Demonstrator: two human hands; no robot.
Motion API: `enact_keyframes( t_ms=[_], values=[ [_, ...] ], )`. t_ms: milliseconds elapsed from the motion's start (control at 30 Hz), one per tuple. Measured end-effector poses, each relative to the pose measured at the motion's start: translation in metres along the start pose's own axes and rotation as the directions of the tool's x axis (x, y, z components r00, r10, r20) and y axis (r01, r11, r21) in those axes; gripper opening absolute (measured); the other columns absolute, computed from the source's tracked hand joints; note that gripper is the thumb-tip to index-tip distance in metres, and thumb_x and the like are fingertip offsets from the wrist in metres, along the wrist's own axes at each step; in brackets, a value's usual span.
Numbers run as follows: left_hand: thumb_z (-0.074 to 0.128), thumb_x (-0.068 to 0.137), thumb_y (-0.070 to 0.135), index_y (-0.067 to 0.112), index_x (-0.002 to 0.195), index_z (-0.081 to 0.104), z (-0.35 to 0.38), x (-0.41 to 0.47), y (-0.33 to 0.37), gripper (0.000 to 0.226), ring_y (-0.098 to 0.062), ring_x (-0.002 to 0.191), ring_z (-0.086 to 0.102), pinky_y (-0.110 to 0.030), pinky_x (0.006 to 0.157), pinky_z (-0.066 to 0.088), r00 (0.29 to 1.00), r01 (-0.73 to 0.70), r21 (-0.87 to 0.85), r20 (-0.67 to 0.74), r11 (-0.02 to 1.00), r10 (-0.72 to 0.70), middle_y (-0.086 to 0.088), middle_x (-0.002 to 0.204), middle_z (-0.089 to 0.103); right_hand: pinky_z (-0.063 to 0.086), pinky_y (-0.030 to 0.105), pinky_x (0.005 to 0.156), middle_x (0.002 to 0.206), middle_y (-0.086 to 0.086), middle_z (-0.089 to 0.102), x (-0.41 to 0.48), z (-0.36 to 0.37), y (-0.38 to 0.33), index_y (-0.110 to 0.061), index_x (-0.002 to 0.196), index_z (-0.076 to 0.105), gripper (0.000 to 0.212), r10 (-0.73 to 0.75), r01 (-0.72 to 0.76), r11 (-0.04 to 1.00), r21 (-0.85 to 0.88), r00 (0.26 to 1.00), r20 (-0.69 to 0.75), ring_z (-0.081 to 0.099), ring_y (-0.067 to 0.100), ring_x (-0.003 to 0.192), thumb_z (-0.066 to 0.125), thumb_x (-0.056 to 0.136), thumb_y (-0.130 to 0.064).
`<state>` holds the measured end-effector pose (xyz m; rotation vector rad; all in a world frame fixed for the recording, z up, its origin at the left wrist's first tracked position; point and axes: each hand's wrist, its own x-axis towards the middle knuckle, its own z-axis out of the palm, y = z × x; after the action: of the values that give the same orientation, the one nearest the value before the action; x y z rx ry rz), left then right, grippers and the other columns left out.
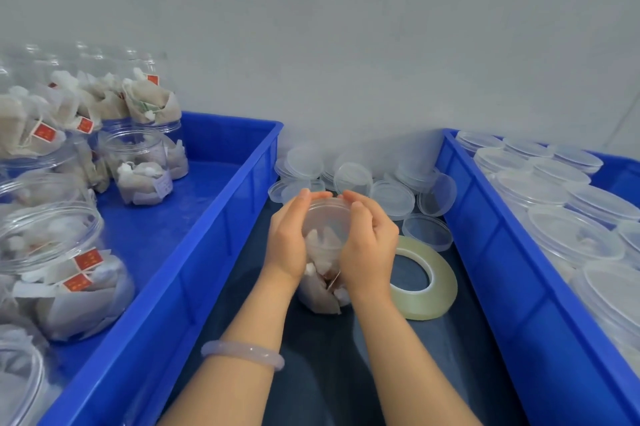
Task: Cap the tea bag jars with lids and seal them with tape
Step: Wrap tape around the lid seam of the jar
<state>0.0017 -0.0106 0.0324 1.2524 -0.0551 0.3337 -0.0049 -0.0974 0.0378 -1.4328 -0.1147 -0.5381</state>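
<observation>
While the left hand (pixel 287 238) and the right hand (pixel 369 247) curl round the top of one tea bag jar (pixel 320 290), their fingertips meet over its clear lid (pixel 327 219), so both hands grip jar and lid together. The jar sits low between the forearms, over the dark surface (pixel 346 373) that runs between the two bins. Whether its base rests there I cannot tell.

The lid seems to be going on now. It would seat best under even pressure all round the rim, with the bags' strings and tags kept inside the mouth. It should sit level before any tape goes on.

The tape roll (pixel 427 282) lies flat just beside the right hand, a short reach away. Loose lids (pixel 391 199) are heaped beyond the fingers, against the wall.

Room is tight sideways. The left bin (pixel 194 252), holding open jars (pixel 52 252), stands near the left forearm. The right bin (pixel 502 270), full of capped jars (pixel 571 238), stands near the right. A sealed jar would likely have to clear that right wall, so lift it rather than slide it.
</observation>
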Motion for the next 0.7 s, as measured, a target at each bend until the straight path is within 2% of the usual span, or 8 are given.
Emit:
enact_keyframes(
  t_ms=[100,167,333,400,467,500,600,700],
  values=[
    [0.052,0.081,0.044,0.021,0.104,0.065,-0.005,-0.012,-0.006,0.036,-0.019,0.101,0.064,-0.032,0.087,0.050,0.988,-0.151,0.053,0.036,0.987,0.149,-0.006,0.107,0.069,0.045,0.008,0.075,0.093,-0.014,0.069,-0.004,0.000,0.003,-0.026,0.093,0.067,0.034,0.010,-0.011,0.999,0.041,1.000,0.012,0.062,-0.005,0.090,0.038,0.076,-0.024],
    [0.050,0.076,0.047,0.019,0.102,0.065,-0.004,-0.020,-0.011,0.041,-0.015,0.098,0.063,-0.024,0.083,0.050,0.992,-0.121,0.072,-0.018,0.990,0.123,-0.001,0.102,0.069,0.047,0.012,0.083,0.104,-0.010,0.068,-0.004,-0.001,0.004,-0.020,0.105,0.066,0.043,0.062,-0.062,0.997,0.039,0.998,0.021,0.061,0.001,0.099,0.036,0.075,-0.024],
    [0.043,0.084,0.026,0.016,0.084,0.068,0.011,-0.021,-0.001,0.027,-0.025,0.092,0.063,-0.041,0.082,0.051,0.969,0.075,0.133,-0.245,0.988,-0.041,-0.004,0.088,0.069,0.046,0.007,0.071,0.105,-0.005,0.065,-0.003,-0.004,-0.003,-0.019,0.111,0.062,0.033,0.200,-0.199,0.980,-0.008,0.980,0.026,0.060,0.006,0.096,0.036,0.092,-0.012],
    [0.042,0.088,0.018,0.016,0.079,0.067,0.018,-0.021,0.007,0.026,-0.026,0.087,0.062,-0.039,0.076,0.050,0.959,0.080,0.124,-0.281,0.989,-0.042,-0.004,0.083,0.067,0.048,0.017,0.078,0.105,-0.001,0.065,0.000,-0.004,-0.013,-0.017,0.109,0.063,0.033,0.228,-0.228,0.972,-0.059,0.974,0.008,0.060,0.013,0.098,0.034,0.094,-0.010],
    [0.044,0.083,0.024,0.019,0.073,0.065,0.029,-0.020,0.016,0.024,-0.023,0.082,0.060,-0.035,0.070,0.048,0.954,0.033,0.120,-0.300,0.992,0.004,0.000,0.077,0.066,0.049,0.032,0.092,0.109,0.003,0.066,0.007,-0.006,-0.030,-0.012,0.108,0.066,0.035,0.237,-0.240,0.970,-0.043,0.970,-0.048,0.060,0.019,0.104,0.036,0.093,-0.009],
    [0.044,0.078,0.028,0.022,0.071,0.065,0.039,-0.019,0.025,0.024,-0.022,0.080,0.060,-0.035,0.070,0.048,0.955,-0.010,0.108,-0.294,0.994,0.042,0.003,0.075,0.066,0.049,0.035,0.093,0.108,0.005,0.068,0.014,-0.007,-0.041,-0.011,0.106,0.068,0.035,0.214,-0.215,0.977,-0.004,0.973,-0.084,0.061,0.019,0.104,0.036,0.092,-0.008],
    [0.042,0.072,0.031,0.022,0.071,0.067,0.082,-0.013,0.066,0.026,-0.017,0.083,0.061,-0.030,0.073,0.048,0.958,-0.142,0.013,-0.249,0.990,0.141,0.006,0.077,0.067,0.051,0.025,0.081,0.089,-0.002,0.069,0.036,-0.019,-0.090,-0.019,0.087,0.068,0.029,0.073,-0.052,0.989,0.138,0.986,-0.152,0.064,0.017,0.094,0.040,0.090,-0.010],
    [0.040,0.073,0.031,0.019,0.077,0.066,0.134,-0.002,0.103,0.029,-0.026,0.094,0.060,-0.037,0.087,0.047,0.952,-0.246,-0.064,-0.205,0.967,0.229,-0.006,0.088,0.067,0.048,0.028,0.079,0.083,-0.001,0.070,0.064,-0.039,-0.144,-0.025,0.075,0.064,0.023,-0.086,0.113,0.989,0.099,0.966,-0.244,0.066,0.020,0.090,0.041,0.073,-0.029]
  ],
)
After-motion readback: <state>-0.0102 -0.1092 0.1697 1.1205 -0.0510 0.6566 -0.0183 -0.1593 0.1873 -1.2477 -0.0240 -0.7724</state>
